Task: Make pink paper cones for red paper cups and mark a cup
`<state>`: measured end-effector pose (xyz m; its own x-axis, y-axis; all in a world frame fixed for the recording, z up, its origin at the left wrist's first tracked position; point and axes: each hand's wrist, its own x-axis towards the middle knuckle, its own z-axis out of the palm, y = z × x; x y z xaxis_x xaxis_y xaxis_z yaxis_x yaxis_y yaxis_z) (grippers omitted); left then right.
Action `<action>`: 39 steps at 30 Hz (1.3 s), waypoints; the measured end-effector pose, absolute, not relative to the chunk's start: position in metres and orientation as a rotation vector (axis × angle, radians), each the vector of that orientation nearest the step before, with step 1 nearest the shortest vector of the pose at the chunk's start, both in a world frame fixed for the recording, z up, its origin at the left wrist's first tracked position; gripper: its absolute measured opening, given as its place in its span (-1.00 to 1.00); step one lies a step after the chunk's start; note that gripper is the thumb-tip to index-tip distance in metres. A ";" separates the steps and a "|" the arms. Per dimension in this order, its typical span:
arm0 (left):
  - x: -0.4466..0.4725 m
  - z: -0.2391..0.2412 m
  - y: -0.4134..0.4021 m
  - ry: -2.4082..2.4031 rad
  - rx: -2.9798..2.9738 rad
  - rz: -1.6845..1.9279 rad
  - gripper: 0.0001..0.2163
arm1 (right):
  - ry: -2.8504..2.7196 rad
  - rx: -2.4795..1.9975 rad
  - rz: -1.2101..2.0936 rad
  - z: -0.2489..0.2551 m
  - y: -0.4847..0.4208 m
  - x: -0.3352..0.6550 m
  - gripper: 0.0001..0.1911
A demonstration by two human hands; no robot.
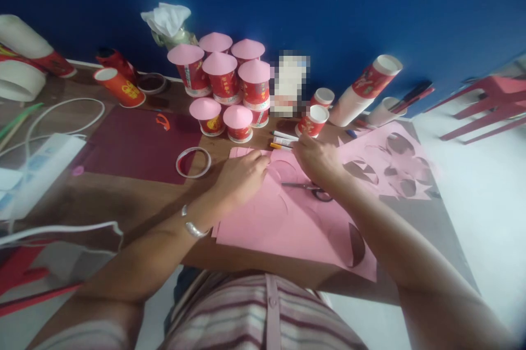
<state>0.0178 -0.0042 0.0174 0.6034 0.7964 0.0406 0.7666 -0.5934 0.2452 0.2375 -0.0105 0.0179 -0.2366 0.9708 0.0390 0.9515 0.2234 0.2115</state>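
Note:
My left hand rests at the far edge of a stack of pink paper sheets. Its fingers are bent together on the pink paper, close to a round pink outline or disc. My right hand is closed over the far part of the sheets, beside several markers; what its fingertips hold, if anything, is hidden. Scissors with dark handles lie on the paper, partly under my right forearm. Round outlines show on the top sheet, and a round hole is cut near its right corner.
Red paper cups with pink cone tops stand stacked at the back. Cut-out pink scraps lie right, near stacked cups. Left are a tape roll, a dark red sheet, an orange cutter and a power strip with cables.

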 end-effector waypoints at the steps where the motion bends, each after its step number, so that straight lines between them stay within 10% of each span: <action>1: 0.021 0.018 -0.001 1.286 2.637 0.253 -0.78 | 2.355 1.875 0.284 0.018 -0.005 0.234 -0.65; 13: 0.027 -0.003 0.023 1.249 2.426 0.646 -0.88 | 2.269 1.967 0.208 0.012 0.014 0.229 -0.64; 17: 0.021 -0.014 0.026 1.104 2.297 0.933 -0.64 | 2.490 2.137 0.178 0.014 0.001 0.231 -0.73; 27: 0.012 -0.009 0.024 0.783 2.321 0.979 -0.75 | 2.657 2.307 -1.759 -0.001 -0.026 0.239 -0.70; 39: 0.007 -0.014 0.033 1.031 1.980 0.964 -0.78 | 2.703 2.840 -1.869 -0.017 -0.025 0.239 -0.55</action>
